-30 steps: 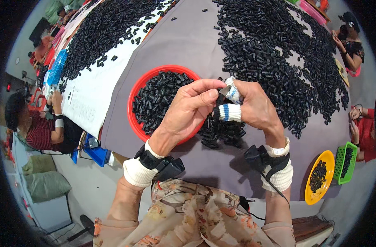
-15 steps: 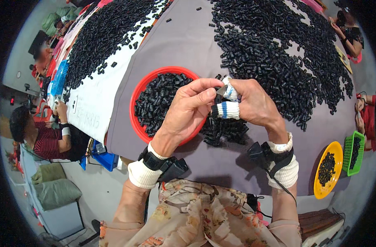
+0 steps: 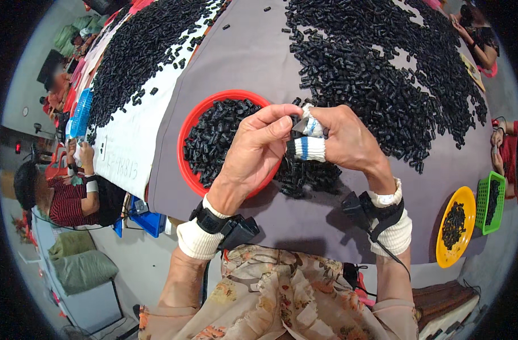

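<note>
My left hand (image 3: pixel 253 146) pinched a part (image 3: pixel 295 118), apparently to steady it against the blade (image 3: pixel 300 126) my right hand (image 3: pixel 348 139) gripped.

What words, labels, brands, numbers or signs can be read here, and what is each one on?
White table cover: one row of large handwritten letters and numerals; I won't copy them out.
White finger wrap on the right hand: blue marks, too small to tell whether they are lettering.
Red bowl, yellow plate, green basket: no readable text.
No other text is clear enough to read.
</note>
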Motion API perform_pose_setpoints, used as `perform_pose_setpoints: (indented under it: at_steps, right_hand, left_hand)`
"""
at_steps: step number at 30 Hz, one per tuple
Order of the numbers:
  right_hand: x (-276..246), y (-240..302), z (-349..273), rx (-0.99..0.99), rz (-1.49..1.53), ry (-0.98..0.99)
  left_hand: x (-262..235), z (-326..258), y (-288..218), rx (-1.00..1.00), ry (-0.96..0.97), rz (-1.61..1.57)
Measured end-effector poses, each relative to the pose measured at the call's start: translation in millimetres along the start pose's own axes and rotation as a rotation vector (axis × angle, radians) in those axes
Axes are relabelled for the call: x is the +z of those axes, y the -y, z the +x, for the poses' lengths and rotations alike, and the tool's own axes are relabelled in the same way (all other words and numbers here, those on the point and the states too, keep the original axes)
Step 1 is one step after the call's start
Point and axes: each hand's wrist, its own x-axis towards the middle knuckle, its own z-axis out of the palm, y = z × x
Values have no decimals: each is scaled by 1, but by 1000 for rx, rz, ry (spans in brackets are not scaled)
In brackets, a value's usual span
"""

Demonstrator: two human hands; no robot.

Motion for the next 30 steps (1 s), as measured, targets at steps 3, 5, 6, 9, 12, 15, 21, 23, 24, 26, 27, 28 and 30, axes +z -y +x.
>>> perform_pose_setpoints:
  at_steps: [3, 5, 6, 9, 12, 15, 21, 23, 24, 26, 27, 28, 30]
  right_hand:
    - [-5, 9, -2, -11, -66, 31]
    - [-4, 10, -5, -24, -11, -60]
    - [-4, 11, -7, -35, 43, -151]
    - [-6, 21, -8, -49, 53, -179]
    - [-1, 14, -7, -111, 16, -182]
    - [-1, 17, -9, -137, -24, -173]
    - [4, 9, -8, -194, -103, -191]
    - [4, 12, -10, -131, 105, -181]
    - [1, 15, -11, -104, 161, -167]
    - [7, 5, -10, -98, 242, -197]
    - [10, 1, -10, -96, 322, -229]
    - [12, 0, -12, -61, 369, -229]
    - [14, -3, -12, -68, 366, -232]
  left_hand:
    - [1, -1, 0, -4, -35, -11]
    - [1, -1, -1, -12, -45, -33]
    - [0, -1, -2, -6, -43, -20]
    - [2, -1, -1, 1, -69, 4]
    - [-1, -1, 0, -11, -94, 23]
    - [6, -1, 1, -28, -123, 38]
    - [-2, -3, 3, -38, -74, 42]
    - [-4, -3, 5, -36, -23, 16]
    - [-4, -2, 6, -27, -25, -21]
    - [6, -1, 7, -39, -41, -24]
    - [6, -1, 9, -40, -45, -26]
    - [6, -2, 10, -34, 2, -69]
    - [2, -2, 12, -22, 63, -142]
